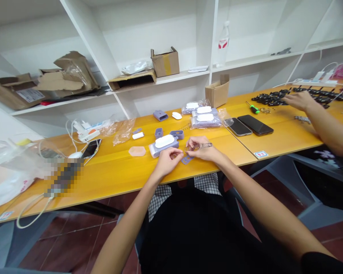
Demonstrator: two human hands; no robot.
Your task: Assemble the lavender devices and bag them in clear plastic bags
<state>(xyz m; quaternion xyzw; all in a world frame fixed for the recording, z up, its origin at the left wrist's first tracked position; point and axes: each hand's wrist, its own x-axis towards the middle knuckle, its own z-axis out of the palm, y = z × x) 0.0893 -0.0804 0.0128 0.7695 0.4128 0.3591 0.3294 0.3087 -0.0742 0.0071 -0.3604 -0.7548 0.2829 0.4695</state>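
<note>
My left hand [168,160] and my right hand [201,150] meet over the front edge of the yellow table [108,171]. My right hand's fingers are closed on a long coiled metal spring [203,145], which sticks out to the right. My left hand pinches something small at the spring's left end; I cannot make it out. A flat purple part [186,160] lies under the hands. Just behind them sits a purple-and-white case [163,144].
Small purple and white parts [171,125], bagged cases [202,114], two phones [250,125], a green screwdriver [253,108] and a cardboard box [217,91] lie on the table. Another person's hand [298,99] works among black parts at the right. White shelves stand behind.
</note>
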